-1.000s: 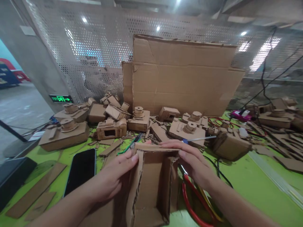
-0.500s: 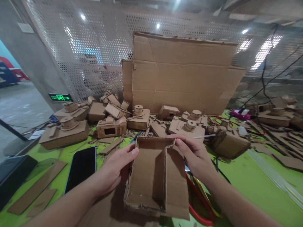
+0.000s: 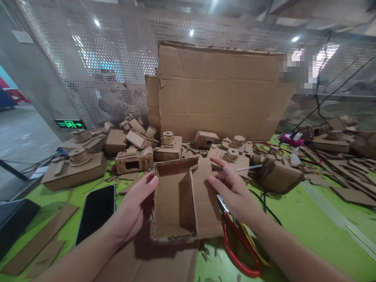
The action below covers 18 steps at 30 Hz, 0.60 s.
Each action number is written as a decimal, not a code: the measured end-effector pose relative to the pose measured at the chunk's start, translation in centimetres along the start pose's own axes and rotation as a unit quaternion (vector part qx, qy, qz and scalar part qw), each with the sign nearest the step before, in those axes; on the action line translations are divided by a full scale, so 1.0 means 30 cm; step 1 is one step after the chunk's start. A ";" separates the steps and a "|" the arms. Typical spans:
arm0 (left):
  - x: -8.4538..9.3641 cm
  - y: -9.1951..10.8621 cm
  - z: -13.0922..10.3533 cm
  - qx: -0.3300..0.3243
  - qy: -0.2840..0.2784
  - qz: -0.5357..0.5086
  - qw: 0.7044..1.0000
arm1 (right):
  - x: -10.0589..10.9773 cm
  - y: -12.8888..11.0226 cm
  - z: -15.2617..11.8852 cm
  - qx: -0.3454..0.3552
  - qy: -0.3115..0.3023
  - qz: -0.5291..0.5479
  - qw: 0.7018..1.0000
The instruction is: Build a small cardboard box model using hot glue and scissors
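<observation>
A shallow open cardboard box point(image 3: 174, 196) is held up in front of me, its hollow facing me. From its right wall a flat cardboard flap point(image 3: 207, 205) sticks out sideways. My left hand point(image 3: 135, 207) grips the box's left wall, thumb on the upper edge and fingers behind. My right hand point(image 3: 235, 192) has its thumb on the flap's upper right edge, with fingers partly hidden behind. Scissors with red handles point(image 3: 239, 254) lie below my right hand. Under the box is a cardboard sheet point(image 3: 147, 260).
Several cardboard model cameras point(image 3: 135, 159) line the back of the green table point(image 3: 293, 235). A large cardboard panel point(image 3: 220, 90) stands behind them. At left lie a phone point(image 3: 96, 213) and cardboard strips point(image 3: 41, 239). Cardboard scraps point(image 3: 352, 196) and black cables cover the right side.
The box has shifted left and tilted, its lower end rising. My right hand has moved from the box's top corner onto the flap edge. More of the scissors shows.
</observation>
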State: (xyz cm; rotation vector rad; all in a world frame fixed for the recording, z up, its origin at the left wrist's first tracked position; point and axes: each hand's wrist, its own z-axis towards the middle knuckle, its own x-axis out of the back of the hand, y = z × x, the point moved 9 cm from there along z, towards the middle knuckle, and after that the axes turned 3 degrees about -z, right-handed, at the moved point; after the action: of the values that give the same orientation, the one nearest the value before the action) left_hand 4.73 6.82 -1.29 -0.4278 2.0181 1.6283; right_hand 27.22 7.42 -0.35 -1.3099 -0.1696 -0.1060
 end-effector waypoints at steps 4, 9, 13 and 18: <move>0.003 0.023 0.005 -0.032 0.001 -0.018 0.999 | -0.016 0.027 0.004 -0.017 -0.028 -0.017 0.999; 0.001 0.028 0.006 -0.033 -0.014 -0.031 0.999 | -0.023 0.039 0.001 -0.029 -0.039 -0.061 0.997; -0.005 0.019 0.003 -0.020 -0.021 0.007 1.000 | -0.020 0.023 0.000 -0.005 -0.034 -0.087 0.996; -0.020 0.002 -0.004 -0.002 -0.040 0.058 0.997 | -0.015 -0.031 0.002 0.056 -0.025 -0.195 0.979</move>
State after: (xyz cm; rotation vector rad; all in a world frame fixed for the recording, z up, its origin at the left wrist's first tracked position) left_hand 5.17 6.67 -0.87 -0.2459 2.0137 1.6911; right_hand 26.62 7.23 0.47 -1.1541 -0.4678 -0.3917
